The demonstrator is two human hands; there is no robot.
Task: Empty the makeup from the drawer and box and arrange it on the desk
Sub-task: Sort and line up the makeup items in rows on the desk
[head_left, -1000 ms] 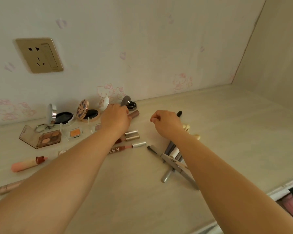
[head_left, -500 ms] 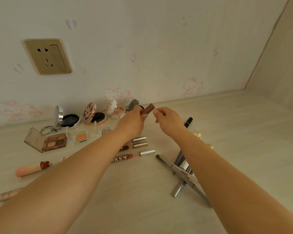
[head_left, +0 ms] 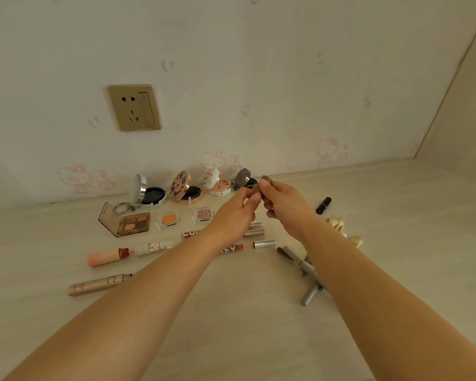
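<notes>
Pale wood-grain desk (head_left: 259, 334) runs back to a wall papered with faint pink cats, a brass socket (head_left: 134, 107) set into it. Along the left lie a rose-gold tube (head_left: 98, 285) and a peach tube (head_left: 107, 257), both with their long axes running left to right; behind them an open eyeshadow palette (head_left: 134, 222) and a row of open compacts (head_left: 187, 188) against the wall.

Over the middle of the desk the two hands meet in the air. The left hand (head_left: 235, 213) comes in from the lower left, thumb and fingers pinching the near end of a small brown lipstick tube (head_left: 264, 181). The right hand (head_left: 283, 200) closes its thumb and curled fingers on the same tube from the other side. The tube's long axis points up and away towards the wall, its dark end cap showing just above the fingertips. Both hands are at it equally; which one carries the weight I cannot quite tell, since the fingers hide most of the body.

To the right a heap of grey pencils (head_left: 305, 266) lies crossed under the right forearm, and a black lipstick (head_left: 324, 205) lies apart beyond.
</notes>
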